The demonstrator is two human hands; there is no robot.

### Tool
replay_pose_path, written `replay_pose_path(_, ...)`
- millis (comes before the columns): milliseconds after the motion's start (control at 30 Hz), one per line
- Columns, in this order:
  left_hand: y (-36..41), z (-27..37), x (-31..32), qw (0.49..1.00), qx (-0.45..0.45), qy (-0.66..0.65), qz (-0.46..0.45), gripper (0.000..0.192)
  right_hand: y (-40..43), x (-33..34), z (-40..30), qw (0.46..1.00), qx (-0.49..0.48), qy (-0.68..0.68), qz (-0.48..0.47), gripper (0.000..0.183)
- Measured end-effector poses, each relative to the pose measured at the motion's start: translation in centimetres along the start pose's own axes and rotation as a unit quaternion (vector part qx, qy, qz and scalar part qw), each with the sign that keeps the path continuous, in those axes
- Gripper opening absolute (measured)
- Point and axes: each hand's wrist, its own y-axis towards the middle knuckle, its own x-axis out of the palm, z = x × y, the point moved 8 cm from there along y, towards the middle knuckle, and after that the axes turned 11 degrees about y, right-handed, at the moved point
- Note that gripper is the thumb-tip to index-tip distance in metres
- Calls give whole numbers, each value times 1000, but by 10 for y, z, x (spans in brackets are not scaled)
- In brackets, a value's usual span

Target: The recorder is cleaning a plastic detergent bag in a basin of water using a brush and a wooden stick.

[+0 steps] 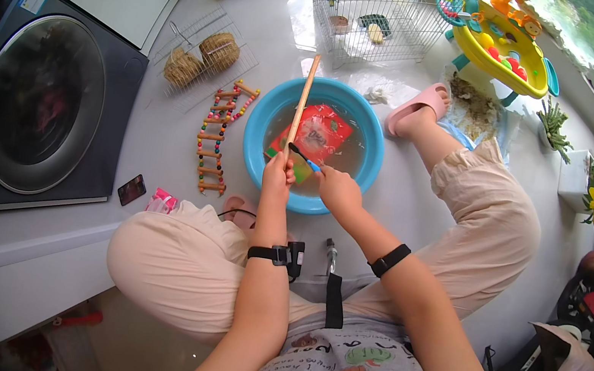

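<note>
My left hand (278, 176) is shut around the lower end of a wooden stick (303, 103), which slants up over a blue plastic basin (258, 122). In my right hand (340, 191) is a toothbrush (310, 163) with a blue handle and a dark head. Its bristle end meets or lies very near the stick, just above my left fingers. Below both hands the basin holds cloudy water. A red printed packet (319, 131) with some green lies in that water; how deep it sits I cannot tell.
Left of the basin lie a bead-and-wood ladder toy (213, 138) and a wire panel (182, 47) with two woven nests (219, 52). A wire cage (376, 22) stands beyond the basin. A toy water table (492, 56) is far right, a washing machine (44, 102) left, a phone (132, 189) nearby.
</note>
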Motion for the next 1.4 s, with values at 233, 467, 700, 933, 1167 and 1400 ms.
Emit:
replay_pose_path(233,-4,-3,9,996,-17,70,-58,32,38,-17,7,997,-47,-56,39,24)
replay_pose_path(467,-11,21,30,986,30,135,-92,31,12,8,5,998,-29,-44,-27,28)
replay_pose_path(700,-19,16,53,987,48,103,-112,30,16,2,17,998,45,34,-4,26)
replay_pose_path(933,-43,42,74,977,79,86,-181,14,-9,-54,-23,998,10,-61,-14,25)
replay_pose_path(1167,-77,88,90,976,98,76,-177,11,-44,-152,-82,979,-100,-167,53,33)
replay_pose_path(1400,-58,138,86,981,102,58,-155,13,-89,-210,-143,949,-226,-189,109,25)
